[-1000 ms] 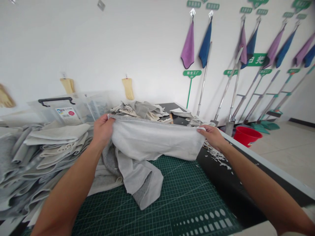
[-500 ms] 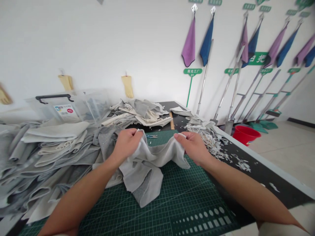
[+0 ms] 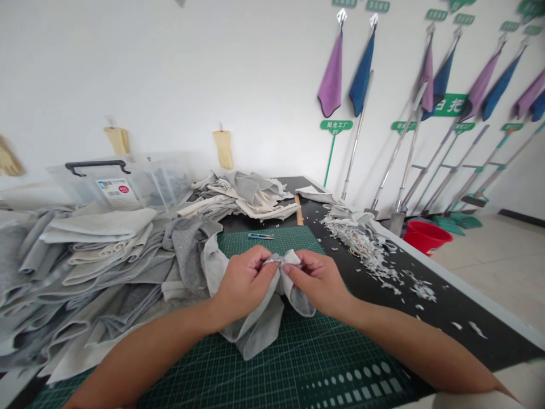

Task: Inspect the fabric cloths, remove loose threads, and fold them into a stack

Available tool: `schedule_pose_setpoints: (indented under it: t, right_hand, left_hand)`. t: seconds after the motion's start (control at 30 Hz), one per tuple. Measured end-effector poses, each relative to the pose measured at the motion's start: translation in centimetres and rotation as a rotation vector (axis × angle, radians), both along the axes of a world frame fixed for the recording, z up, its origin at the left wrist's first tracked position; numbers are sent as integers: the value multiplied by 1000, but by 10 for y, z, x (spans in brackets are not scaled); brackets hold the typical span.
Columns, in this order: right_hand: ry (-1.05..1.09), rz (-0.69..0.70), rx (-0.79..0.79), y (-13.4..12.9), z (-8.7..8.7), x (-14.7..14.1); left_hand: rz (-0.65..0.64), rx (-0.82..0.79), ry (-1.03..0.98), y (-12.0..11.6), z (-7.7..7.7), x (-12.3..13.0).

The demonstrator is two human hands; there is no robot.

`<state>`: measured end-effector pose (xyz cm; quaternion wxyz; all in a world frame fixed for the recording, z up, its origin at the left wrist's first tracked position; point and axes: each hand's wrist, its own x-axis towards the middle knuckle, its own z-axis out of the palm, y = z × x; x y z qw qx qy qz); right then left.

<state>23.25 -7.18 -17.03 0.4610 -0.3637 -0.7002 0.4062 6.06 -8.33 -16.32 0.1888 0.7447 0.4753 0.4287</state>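
A light grey piece of fabric (image 3: 259,329) is pinched between both hands above the green cutting mat (image 3: 336,341). My left hand (image 3: 247,278) grips its edge with thumb and fingers closed. Close beside it, my right hand (image 3: 317,278) pinches the same edge, the fingertips of both almost touching. The rest of the cloth hangs down in folds onto the mat, and part of it trails left toward the pile. Just beyond the hands lie small blue-handled thread snips (image 3: 260,236) on the mat.
Left of me is a large heap of grey fabric pieces (image 3: 97,278), with a clear plastic bin (image 3: 123,182) behind. Another fabric pile (image 3: 251,196) lies at the back, beside a wooden strip (image 3: 298,210). Scraps (image 3: 361,244) cover the right side. A red bucket (image 3: 426,236) stands on the floor.
Both hands have come together from holding the cloth stretched apart; its edge is now gathered between the fingertips. The hands are slightly lower, and the snips show fully.
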Motion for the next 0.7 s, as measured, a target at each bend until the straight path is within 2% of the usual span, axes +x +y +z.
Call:
schedule_pose_setpoints:
  t: [0.17,0.23,0.3,0.4,0.47,0.6,0.7]
  right_hand:
    - [4,24,-18,-7,-5,0]
    - [12,18,-36,-10,-6,-1]
    - [24,16,-43,-11,-8,-1]
    - [22,6,-30,-12,-10,-1]
    - [11,-11,-9,-13,-11,0]
    - [19,14,48,-14,-10,0]
    - [15,45,78,-16,-9,1]
  left_hand:
    - [130,36,-139,1,-1,5]
    - [193,60,-134,-1,-2,7]
    - [188,74,-63,-5,-4,9]
    - [95,117,117,-13,-9,10]
    - [56,209,233,-16,-14,10]
    - [80,455,410,-18,-21,9]
    - [55,558,489,-19,-24,10]
